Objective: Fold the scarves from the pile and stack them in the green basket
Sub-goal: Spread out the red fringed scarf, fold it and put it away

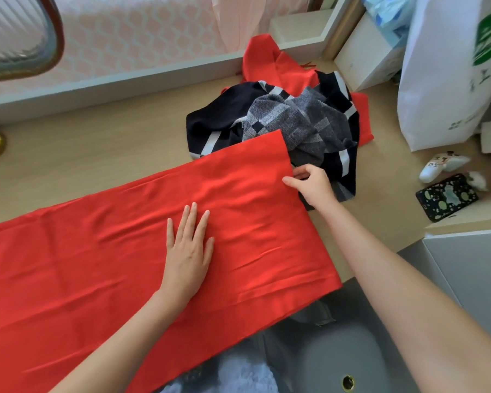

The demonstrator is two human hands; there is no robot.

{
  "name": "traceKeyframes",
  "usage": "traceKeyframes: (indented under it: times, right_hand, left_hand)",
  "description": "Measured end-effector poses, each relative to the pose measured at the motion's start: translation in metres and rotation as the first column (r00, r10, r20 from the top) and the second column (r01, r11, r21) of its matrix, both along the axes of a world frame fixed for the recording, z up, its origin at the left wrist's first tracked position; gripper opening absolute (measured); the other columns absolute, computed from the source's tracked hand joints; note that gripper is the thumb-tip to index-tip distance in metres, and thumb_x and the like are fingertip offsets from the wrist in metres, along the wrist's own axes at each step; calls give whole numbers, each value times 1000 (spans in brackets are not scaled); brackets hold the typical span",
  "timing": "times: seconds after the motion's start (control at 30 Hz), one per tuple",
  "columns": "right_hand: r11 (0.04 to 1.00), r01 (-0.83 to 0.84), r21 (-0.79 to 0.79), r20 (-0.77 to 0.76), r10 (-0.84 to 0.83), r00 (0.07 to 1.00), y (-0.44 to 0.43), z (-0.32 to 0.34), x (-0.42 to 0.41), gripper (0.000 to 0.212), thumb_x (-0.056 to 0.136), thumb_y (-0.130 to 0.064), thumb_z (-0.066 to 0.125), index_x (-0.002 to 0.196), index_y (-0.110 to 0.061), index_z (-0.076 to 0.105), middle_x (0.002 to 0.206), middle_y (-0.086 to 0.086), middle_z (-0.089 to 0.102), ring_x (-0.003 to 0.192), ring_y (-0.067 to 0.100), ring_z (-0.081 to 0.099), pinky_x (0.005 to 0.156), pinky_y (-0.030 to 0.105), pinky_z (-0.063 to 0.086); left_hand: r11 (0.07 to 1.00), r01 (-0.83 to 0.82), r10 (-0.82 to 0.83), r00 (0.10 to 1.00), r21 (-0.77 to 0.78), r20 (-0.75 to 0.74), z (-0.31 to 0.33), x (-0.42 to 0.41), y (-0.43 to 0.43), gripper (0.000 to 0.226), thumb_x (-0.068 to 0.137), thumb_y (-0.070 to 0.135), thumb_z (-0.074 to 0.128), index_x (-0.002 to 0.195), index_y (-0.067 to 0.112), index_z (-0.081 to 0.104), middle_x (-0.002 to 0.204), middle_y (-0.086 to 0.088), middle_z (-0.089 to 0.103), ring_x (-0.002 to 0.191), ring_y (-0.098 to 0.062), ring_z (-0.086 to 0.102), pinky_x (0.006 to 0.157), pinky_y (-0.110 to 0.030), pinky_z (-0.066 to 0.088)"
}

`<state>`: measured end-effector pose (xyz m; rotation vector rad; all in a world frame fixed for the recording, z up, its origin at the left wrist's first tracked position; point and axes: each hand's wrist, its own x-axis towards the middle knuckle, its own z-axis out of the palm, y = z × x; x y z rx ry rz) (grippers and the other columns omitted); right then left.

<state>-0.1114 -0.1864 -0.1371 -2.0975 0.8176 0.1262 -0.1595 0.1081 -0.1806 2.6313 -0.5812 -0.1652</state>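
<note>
Scarf x1 under L hand, R hand pinching; pile x1.

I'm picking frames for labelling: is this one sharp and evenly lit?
Head view: soft, even daylight; red scarf, left hand and right hand are sharp; the white bag at the right edge is smeared; the window ledge bows slightly.

1. Bright, even daylight; the curtained window at top is palest.
2. Shadows are soft and faint; the red scarf looks sharp and vivid.
3. Wide-angle bending curves the edges; the white bag at right is smeared.
</note>
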Motion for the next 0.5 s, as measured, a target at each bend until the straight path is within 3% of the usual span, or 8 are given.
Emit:
traceKeyframes:
  times: [0.13, 0.23, 0.3, 0.4, 0.5]
  right_hand:
    - [999, -33, 23, -30, 34, 999, 2, 5, -19, 34, 79, -19, 77, 106, -4, 63, 89, 4, 59, 81, 14, 55, 61, 19, 41]
    - [997, 6, 82, -2, -6, 1000, 3, 4, -44, 24, 79, -14, 77, 99, -7, 66, 80, 1, 60, 70, 7, 55, 63, 18, 43]
    - [990, 25, 136, 48, -32, 998, 7, 7, -55, 11, 80, -12, 76, 87, -12, 67, 72, -1, 62, 63, 4, 56, 67, 23, 44]
    - [975, -14, 223, 122, -14, 992, 23, 20, -56, 11, 83, -9, 71, 79, -18, 65, 68, -3, 66, 58, 1, 58, 63, 20, 47]
    - [913, -55, 405, 111, 11, 994, 41, 37, -48, 3, 89, -5, 63, 87, -5, 61, 59, -5, 66, 46, 4, 58, 46, 19, 47]
  left_hand:
    - [964, -90, 86, 996, -252, -26, 24, 7, -20, 43, 96, 25, 41, 136, 11, 50, 137, -7, 52, 128, -23, 47, 109, -33, 32]
    - [902, -206, 134, 969, -378, -208, 42, 12, -42, 32, 95, 14, 53, 127, 16, 57, 116, 2, 64, 108, -17, 59, 92, -27, 42]
    - [824, -341, 143, 898, -453, -417, 55, 15, -60, 28, 95, 13, 54, 121, 20, 60, 105, 8, 68, 98, -11, 62, 85, -27, 48]
    - [664, -558, 78, 714, -498, -695, 70, 14, -84, 23, 93, 6, 53, 111, 19, 61, 99, 2, 70, 86, -12, 68, 85, -35, 53]
    - [648, -594, 26, 643, -477, -765, 78, 2, -92, 31, 88, 3, 58, 113, 22, 59, 106, -1, 69, 90, -15, 67, 85, -38, 55]
